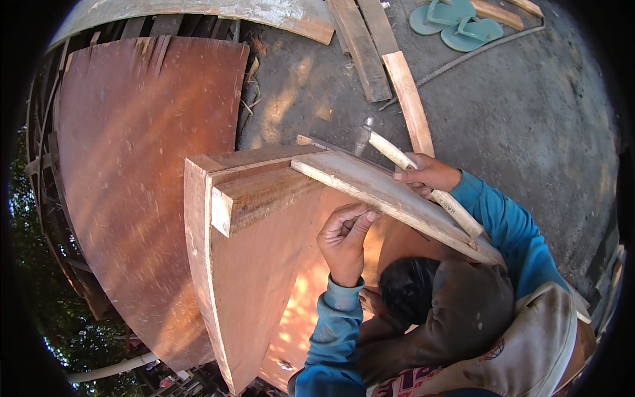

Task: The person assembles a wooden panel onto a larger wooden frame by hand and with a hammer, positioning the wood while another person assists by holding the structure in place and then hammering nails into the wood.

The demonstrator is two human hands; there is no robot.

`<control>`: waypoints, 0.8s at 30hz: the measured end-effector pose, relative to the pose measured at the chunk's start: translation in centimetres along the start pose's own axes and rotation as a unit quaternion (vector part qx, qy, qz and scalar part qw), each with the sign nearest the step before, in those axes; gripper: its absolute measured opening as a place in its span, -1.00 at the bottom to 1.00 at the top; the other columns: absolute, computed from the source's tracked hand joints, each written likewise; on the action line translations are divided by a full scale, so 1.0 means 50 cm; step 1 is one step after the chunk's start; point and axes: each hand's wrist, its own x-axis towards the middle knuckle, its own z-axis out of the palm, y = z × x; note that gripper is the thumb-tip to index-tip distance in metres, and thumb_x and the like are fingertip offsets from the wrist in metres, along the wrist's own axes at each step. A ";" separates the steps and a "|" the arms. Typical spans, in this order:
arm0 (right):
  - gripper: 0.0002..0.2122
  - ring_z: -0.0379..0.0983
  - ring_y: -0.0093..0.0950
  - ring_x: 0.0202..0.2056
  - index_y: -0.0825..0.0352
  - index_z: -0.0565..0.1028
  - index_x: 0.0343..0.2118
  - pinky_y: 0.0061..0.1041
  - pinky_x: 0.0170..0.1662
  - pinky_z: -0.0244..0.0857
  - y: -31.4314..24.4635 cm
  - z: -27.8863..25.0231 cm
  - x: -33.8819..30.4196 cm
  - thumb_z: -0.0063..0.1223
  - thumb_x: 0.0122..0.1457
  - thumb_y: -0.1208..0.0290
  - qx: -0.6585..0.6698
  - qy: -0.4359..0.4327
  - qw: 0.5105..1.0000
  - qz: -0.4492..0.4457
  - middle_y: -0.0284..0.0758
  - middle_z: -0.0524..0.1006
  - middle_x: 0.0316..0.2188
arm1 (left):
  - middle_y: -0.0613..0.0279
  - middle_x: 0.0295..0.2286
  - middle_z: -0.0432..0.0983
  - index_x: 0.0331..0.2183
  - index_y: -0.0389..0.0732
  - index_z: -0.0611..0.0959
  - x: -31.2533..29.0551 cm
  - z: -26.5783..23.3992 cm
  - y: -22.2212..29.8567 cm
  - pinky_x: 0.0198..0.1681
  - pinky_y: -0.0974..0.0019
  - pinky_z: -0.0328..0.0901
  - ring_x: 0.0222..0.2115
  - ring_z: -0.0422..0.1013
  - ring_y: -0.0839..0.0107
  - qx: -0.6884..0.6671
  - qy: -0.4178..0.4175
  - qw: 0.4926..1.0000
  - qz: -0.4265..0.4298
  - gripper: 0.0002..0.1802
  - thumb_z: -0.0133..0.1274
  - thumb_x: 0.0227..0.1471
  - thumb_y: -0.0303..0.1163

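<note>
My right hand (433, 173) is closed round the pale wooden handle of a hammer (456, 210). Its metal head points up and left, past the far edge of a narrow wooden board (403, 188). The hammer lies across or just above that board. My left hand (347, 243) is closed in a pinch at the board's near edge; whatever is between its fingertips is too small to make out. The board meets a wooden frame (198, 231) with a reddish plywood face (254, 264). A short block of wood (264, 196) is fixed inside the frame's top corner.
A large reddish plywood sheet (152, 185) lies to the left. Several planks (360, 49) and a loose strip of wood (409, 99) rest on the concrete ground beyond. Green flip-flops (456, 23) lie far right, beside a metal rod (463, 58). My bent knee (473, 298) is below the board.
</note>
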 end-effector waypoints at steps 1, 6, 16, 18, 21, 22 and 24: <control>-0.60 0.14 -0.74 -0.71 0.36 0.31 -0.22 -0.68 -0.70 0.01 -0.014 0.012 -0.003 0.20 0.09 0.18 -0.003 -0.016 0.999 -0.029 -0.48 0.27 -0.62 | 0.15 -0.36 0.55 -0.35 -0.35 0.61 0.005 0.008 0.006 -0.24 0.43 0.39 -0.37 0.48 0.46 0.017 0.006 0.999 0.028 -0.88 0.16 -0.04 -0.64; -0.65 0.16 -0.74 -0.71 0.33 0.30 -0.16 -0.70 -0.68 0.04 -0.089 0.049 -0.045 0.19 0.11 0.29 0.024 -0.058 0.988 -0.140 -0.43 0.34 -0.56 | 0.16 -0.43 0.58 -0.43 -0.29 0.66 0.056 0.071 0.023 -0.22 0.30 0.33 -0.31 0.44 0.27 0.227 0.010 0.954 0.196 -0.87 0.23 -0.17 -0.61; -0.65 0.21 -0.72 -0.70 0.31 0.31 -0.17 -0.69 -0.68 0.09 -0.141 0.054 -0.045 0.20 0.11 0.28 -0.027 -0.022 0.986 -0.166 -0.43 0.35 -0.57 | 0.12 -0.45 0.56 -0.43 -0.25 0.63 0.096 0.078 0.029 -0.16 0.18 0.30 -0.34 0.45 0.16 0.366 -0.071 0.895 0.246 -0.92 0.17 -0.10 -0.56; -0.64 0.21 -0.71 -0.70 0.31 0.32 -0.17 -0.68 -0.68 0.08 -0.157 0.065 -0.034 0.21 0.10 0.26 -0.056 -0.015 0.983 -0.174 -0.44 0.35 -0.58 | 0.08 -0.46 0.56 -0.43 -0.24 0.62 0.113 0.068 0.030 -0.14 0.14 0.30 -0.37 0.47 0.12 0.447 -0.097 0.846 0.274 -0.95 0.12 -0.06 -0.55; -0.57 0.16 -0.70 -0.68 0.35 0.30 -0.15 -0.67 -0.67 0.05 -0.179 0.084 -0.010 0.06 0.18 0.06 -0.049 0.017 0.986 -0.157 -0.46 0.29 -0.64 | 0.03 -0.47 0.56 -0.45 -0.28 0.57 0.160 0.041 0.069 -0.34 0.17 0.34 -0.41 0.49 0.08 0.533 -0.071 0.819 0.201 -0.98 0.08 -0.04 -0.55; -0.56 0.17 -0.70 -0.68 0.36 0.29 -0.14 -0.68 -0.67 0.05 -0.177 0.076 -0.010 0.03 0.19 0.04 -0.046 0.019 0.987 -0.150 -0.45 0.28 -0.65 | 0.01 -0.47 0.55 -0.45 -0.29 0.56 0.182 0.037 0.091 -0.36 0.15 0.34 -0.43 0.49 0.06 0.587 -0.073 0.791 0.156 -0.96 0.09 -0.05 -0.54; -0.54 0.17 -0.70 -0.67 0.36 0.28 -0.13 -0.68 -0.66 0.06 -0.171 0.049 -0.015 -0.04 0.21 -0.01 -0.041 0.027 0.990 -0.133 -0.45 0.28 -0.66 | -0.02 -0.49 0.54 -0.46 -0.30 0.56 0.238 0.040 0.138 -0.38 0.14 0.34 -0.45 0.48 0.05 0.672 -0.117 0.725 0.095 -0.93 0.11 -0.09 -0.53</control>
